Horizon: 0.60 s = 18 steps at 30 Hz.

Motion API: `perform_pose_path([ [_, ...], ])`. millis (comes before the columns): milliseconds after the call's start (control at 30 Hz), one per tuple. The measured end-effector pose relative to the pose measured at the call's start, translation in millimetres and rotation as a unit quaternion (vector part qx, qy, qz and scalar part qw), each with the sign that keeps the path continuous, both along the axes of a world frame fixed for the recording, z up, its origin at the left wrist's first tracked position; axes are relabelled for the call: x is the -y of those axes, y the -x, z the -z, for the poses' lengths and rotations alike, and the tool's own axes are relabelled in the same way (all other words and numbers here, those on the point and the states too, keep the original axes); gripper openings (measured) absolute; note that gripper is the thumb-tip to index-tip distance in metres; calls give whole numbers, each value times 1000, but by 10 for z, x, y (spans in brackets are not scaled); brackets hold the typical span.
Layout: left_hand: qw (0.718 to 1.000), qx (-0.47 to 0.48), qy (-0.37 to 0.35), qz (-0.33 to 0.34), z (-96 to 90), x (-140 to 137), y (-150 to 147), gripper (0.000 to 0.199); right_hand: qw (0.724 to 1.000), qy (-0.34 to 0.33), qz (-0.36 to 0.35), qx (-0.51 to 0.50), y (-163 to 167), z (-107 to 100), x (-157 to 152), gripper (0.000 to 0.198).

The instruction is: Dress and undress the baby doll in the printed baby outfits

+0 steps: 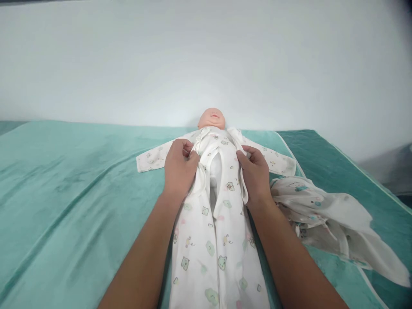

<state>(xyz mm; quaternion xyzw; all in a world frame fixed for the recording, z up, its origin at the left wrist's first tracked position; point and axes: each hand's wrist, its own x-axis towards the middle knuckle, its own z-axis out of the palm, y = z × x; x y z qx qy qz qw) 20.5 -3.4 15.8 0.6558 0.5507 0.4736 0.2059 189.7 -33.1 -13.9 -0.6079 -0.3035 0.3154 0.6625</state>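
Note:
A baby doll [211, 119] lies on its back, its head toward the wall. White baby clothes with small bear prints [222, 240] cover its body, the sleeves spread to both sides and the legs stretching toward me. At the waist, my left hand [182, 165] pinches the fabric's edge on the left side. My right hand [254, 171] grips the edge at the right side of the waist, thumb and fingers together. Between the hands, the cloth parts in a narrow opening at the crotch, with plain white material showing inside.
A crumpled white garment with teal prints [322, 206] lies right of the doll, beside my right forearm. A wrinkled teal cover [80, 206] spreads under everything, with a darker teal section at right. Behind stands a pale wall [206, 56].

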Motion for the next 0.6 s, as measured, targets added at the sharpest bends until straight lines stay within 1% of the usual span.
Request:
perform_pose_path([
  [133, 999, 32, 40, 0, -27, -7, 30, 15, 1000, 3, 7, -9, -11, 0, -10, 34],
  [233, 998, 40, 41, -15, -37, -21, 69, 17, 1000, 5, 15, -9, -53, 22, -32, 34],
  [333, 998, 37, 39, -32, -12, -75, 156, 20, 999, 10, 28, 15, -115, 70, -68, 34],
  [467, 998, -8, 30, -53, 82, -215, 379, 21, 997, 3, 32, 63, -195, 128, -138, 35],
  [600, 989, -98, 10, -106, 174, -350, 664, 23, 992, 1, 27, 127, -314, 151, -196, 35],
])
